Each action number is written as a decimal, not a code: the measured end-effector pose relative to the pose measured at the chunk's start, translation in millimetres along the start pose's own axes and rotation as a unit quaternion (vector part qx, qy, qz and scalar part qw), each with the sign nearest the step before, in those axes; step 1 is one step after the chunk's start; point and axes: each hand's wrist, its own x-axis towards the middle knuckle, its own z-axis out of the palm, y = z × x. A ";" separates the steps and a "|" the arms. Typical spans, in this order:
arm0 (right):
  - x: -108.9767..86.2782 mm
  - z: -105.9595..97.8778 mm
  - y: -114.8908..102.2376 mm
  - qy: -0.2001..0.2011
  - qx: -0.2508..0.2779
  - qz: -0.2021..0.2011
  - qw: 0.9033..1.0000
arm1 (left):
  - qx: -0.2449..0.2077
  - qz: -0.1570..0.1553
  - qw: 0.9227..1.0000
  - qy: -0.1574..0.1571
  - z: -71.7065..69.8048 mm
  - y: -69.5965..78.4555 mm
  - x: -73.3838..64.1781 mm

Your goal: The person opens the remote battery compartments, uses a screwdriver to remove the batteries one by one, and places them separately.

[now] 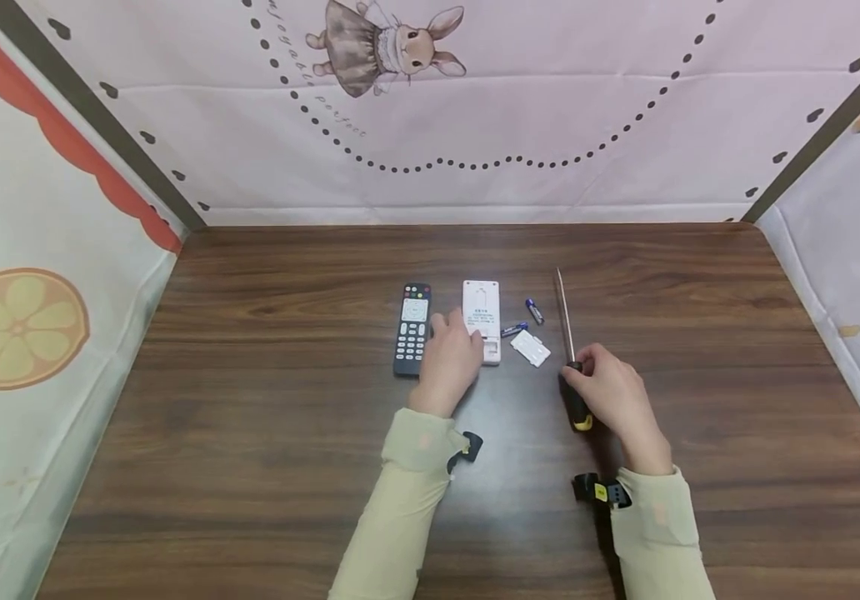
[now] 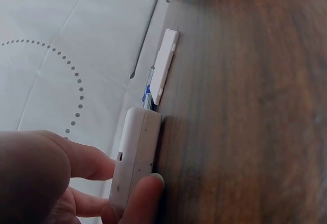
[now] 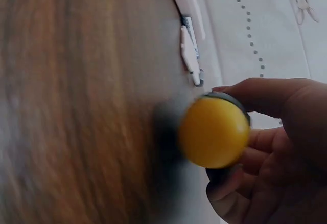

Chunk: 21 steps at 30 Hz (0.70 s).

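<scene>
A white remote control (image 1: 481,304) lies back side up, its battery compartment uncovered at the near end. My left hand (image 1: 451,365) holds this remote, with thumb and fingers on its sides in the left wrist view. A screwdriver (image 1: 576,407) with a black and yellow handle is in my right hand (image 1: 616,392), gripped near the top of the handle, its long shaft pointing away from me. The handle's round yellow end (image 3: 214,133) fills the middle of the right wrist view. Between the hands lie a white battery cover (image 1: 531,348) and two blue batteries (image 1: 534,311).
A dark remote control (image 1: 412,333) lies buttons up just left of my left hand. The brown wooden table (image 1: 265,433) has a printed cloth (image 1: 550,108) hanging behind it and more cloth at both sides.
</scene>
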 end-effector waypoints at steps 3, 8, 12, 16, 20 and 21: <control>2.1 3.5 -2.3 -0.008 -0.016 -0.005 1.000 | -0.009 -0.007 1.000 -0.008 -1.0 -0.5 -1.6; 4.5 5.7 -5.0 -0.010 -0.022 -0.006 1.000 | -0.011 -0.005 1.000 -0.011 -2.8 -0.4 -3.6; 5.4 4.9 -4.5 -0.018 -0.021 -0.002 1.000 | -0.009 0.000 1.000 -0.012 -3.9 -0.3 -4.5; 5.1 4.1 -5.4 -0.032 -0.022 0.007 0.999 | -0.012 0.005 1.000 -0.017 -5.3 -1.1 -4.9; 3.7 3.4 -6.9 -0.040 -0.025 0.004 0.999 | -0.015 0.010 1.000 -0.020 -8.3 -2.7 -6.4; 3.3 2.9 -7.0 -0.039 -0.024 0.000 0.999 | -0.015 0.011 1.000 -0.019 -9.5 -3.3 -7.1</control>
